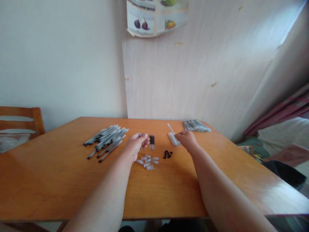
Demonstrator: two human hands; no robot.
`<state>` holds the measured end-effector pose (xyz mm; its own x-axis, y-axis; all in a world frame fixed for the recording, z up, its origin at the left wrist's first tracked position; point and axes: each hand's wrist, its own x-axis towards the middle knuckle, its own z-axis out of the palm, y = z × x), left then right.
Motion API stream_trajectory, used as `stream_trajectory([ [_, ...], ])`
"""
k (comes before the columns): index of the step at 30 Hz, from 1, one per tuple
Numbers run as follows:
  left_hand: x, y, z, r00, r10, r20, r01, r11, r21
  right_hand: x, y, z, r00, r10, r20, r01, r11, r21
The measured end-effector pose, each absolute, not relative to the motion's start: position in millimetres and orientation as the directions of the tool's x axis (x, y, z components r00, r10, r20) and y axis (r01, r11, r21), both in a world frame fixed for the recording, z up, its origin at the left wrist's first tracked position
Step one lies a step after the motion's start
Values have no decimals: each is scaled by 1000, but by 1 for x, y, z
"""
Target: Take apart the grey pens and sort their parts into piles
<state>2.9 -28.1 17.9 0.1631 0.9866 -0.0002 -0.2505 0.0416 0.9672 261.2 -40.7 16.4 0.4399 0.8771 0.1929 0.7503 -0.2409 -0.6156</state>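
Note:
My right hand (184, 138) pinches a translucent pen tube (171, 128), tilted up above a small row of similar clear tubes (173, 139). My left hand (138, 143) is closed at the fingertips, just left of a short row of black-filled refills (152, 141); what its fingers hold, if anything, is too small to make out. Nearer to me lie several clear caps (147, 161), partly beside my left wrist. Several small black plugs (167, 154) sit in a loose group between my two hands.
A loose pile of pens with black ends (107, 140) lies on the left of the wooden table (164, 193). At the back right is a neater stack of pens (196, 126). A wooden chair (36, 120) stands at the left, and a wall rises behind the table.

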Motion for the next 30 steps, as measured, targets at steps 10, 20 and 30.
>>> stream_trajectory([
  [10,-4,-22,16,81,997,13,-216,5,976,280,-40,12,513,859,14,766,-450,-460],
  [20,-5,-23,17,83,996,17,-228,2,974,272,-40,13,501,865,6,805,-463,-371],
  [30,-5,-23,17,79,997,22,-205,-5,979,271,-41,14,521,853,-14,790,-488,-371],
])
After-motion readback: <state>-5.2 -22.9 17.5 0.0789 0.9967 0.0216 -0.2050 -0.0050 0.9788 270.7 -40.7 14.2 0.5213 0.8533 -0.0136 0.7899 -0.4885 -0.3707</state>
